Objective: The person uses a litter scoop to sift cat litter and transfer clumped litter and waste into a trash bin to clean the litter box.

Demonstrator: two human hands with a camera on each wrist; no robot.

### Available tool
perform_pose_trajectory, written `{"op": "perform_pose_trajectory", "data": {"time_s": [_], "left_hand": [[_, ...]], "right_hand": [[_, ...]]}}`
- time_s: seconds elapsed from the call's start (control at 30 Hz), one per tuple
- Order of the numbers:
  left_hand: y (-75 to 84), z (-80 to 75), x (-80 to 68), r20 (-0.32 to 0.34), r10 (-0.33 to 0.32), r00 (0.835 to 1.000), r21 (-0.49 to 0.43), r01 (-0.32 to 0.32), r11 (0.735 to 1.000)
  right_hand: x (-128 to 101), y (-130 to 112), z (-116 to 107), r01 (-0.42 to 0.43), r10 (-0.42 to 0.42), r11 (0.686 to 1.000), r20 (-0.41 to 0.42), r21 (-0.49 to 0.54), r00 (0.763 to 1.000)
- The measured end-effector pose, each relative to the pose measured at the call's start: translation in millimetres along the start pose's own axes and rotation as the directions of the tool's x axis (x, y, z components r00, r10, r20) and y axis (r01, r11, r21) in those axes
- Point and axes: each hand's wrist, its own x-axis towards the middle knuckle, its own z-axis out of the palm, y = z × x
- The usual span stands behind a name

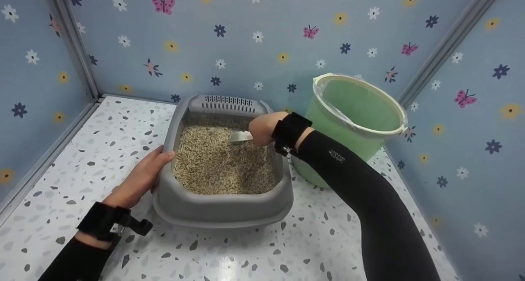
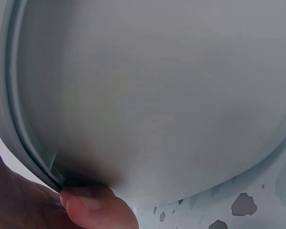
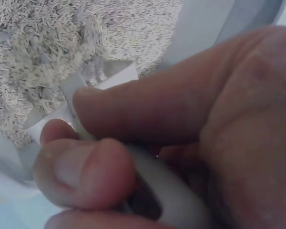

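Observation:
In the head view, a grey litter box (image 1: 223, 209) filled with tan granular litter (image 1: 205, 158) sits on the floor. My left hand (image 1: 141, 176) grips its left rim, thumb on top; the left wrist view shows fingertips (image 2: 100, 207) curled under the edge against the box's smooth side (image 2: 157, 95). Over the litter, my right hand (image 1: 264, 128) holds a pale litter scoop (image 1: 241, 137) by its handle. The right wrist view shows thumb and fingers wrapped round the handle (image 3: 169, 186). Part of the slotted scoop head (image 3: 119, 76) shows beyond them, in the litter.
A green bucket (image 1: 361, 143) with a cream rim and a clear plastic liner stands right of the box, partly behind my right forearm. Blue flowered panels (image 1: 246, 47) enclose the back and both sides. The floor (image 1: 229, 256) is white with grey specks.

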Motion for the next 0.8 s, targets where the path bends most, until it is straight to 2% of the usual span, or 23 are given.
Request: {"op": "perform_pose_trajectory", "data": {"time_s": [0.13,0.23,0.5,0.67,0.8], "left_hand": [[0.2,0.4,-0.1,-0.003,0.011,1.0,-0.002,-0.011,1.0],[0.5,0.9,0.1,0.005,0.017,1.0,-0.02,-0.017,1.0],[1.8,1.6,-1.1,0.028,0.005,1.0,-0.062,-0.003,0.998],[0.8,2.7,-2.1,0.029,0.011,1.0,-0.086,-0.008,0.996],[-0.3,2.3,-1.9,0.025,0.012,1.0,-0.09,-0.01,0.996]], "right_hand": [[-5,2,-3,-0.011,0.011,1.0,-0.036,0.008,0.999],[-3,5,-5,-0.055,0.057,0.998,-0.087,0.03,0.995],[18,7,2,-0.135,0.139,0.99,-0.194,0.035,0.971],[34,4,10,-0.148,0.132,0.988,-0.261,-0.044,0.956],[46,0,17,-0.175,0.125,0.975,-0.31,-0.138,0.943]]}}
